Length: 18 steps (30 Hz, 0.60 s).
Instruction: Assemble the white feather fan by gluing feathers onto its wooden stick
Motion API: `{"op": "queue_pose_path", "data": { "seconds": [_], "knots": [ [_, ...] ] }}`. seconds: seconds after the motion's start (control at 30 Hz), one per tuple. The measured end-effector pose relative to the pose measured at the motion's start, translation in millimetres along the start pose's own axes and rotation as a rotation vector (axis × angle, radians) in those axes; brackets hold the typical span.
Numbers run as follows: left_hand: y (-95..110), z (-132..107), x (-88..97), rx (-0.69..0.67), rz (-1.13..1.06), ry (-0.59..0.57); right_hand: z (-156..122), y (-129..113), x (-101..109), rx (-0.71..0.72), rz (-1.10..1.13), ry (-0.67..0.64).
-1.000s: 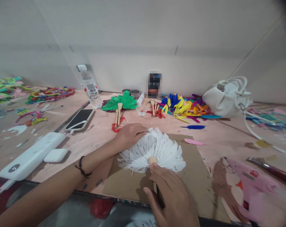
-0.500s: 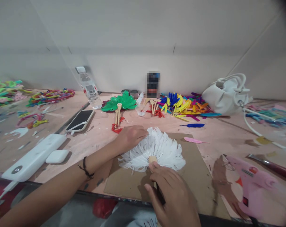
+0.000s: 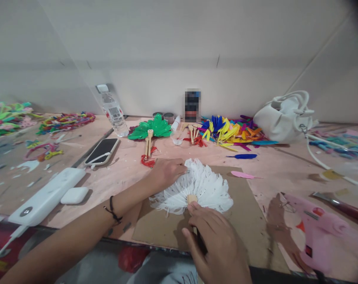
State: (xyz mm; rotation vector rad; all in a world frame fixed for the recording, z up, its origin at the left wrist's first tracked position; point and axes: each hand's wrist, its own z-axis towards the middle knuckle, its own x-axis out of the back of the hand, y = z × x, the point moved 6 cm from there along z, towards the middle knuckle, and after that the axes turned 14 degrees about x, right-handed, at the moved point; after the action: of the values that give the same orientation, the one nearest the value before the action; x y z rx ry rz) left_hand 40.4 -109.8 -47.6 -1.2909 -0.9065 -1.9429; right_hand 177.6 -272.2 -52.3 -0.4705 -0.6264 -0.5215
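Shows brown cardboard (image 3: 161, 233) toward 5 o'clock in view. Has white feather fan (image 3: 210, 191) lying on it. With right hand (image 3: 217, 240), fingers curled, thumb apart, holds wooden handle (image 3: 192, 198) at fan's 6 o'clock. With left hand (image 3: 168, 171), reaches fan's 11 o'clock, fingertips bunched; can't tell grip.

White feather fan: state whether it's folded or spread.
Spread: its white feathers splay in a wide arc from the wooden handle, over the cardboard.

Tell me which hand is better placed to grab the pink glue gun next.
Probably the right hand, which is nearer the pink glue gun, though occupied on the wooden handle of the white feather fan. The left hand is farther off, at the fan's far edge.
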Motion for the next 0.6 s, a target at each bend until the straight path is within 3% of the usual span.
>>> {"op": "queue_pose_path", "data": {
  "seconds": [0.6],
  "knots": [
    [4.0, 0.2, 0.3, -0.027, 0.017, 0.028, 0.0, 0.1, -1.5, -0.009, -0.006, -0.005]
  ]
}}
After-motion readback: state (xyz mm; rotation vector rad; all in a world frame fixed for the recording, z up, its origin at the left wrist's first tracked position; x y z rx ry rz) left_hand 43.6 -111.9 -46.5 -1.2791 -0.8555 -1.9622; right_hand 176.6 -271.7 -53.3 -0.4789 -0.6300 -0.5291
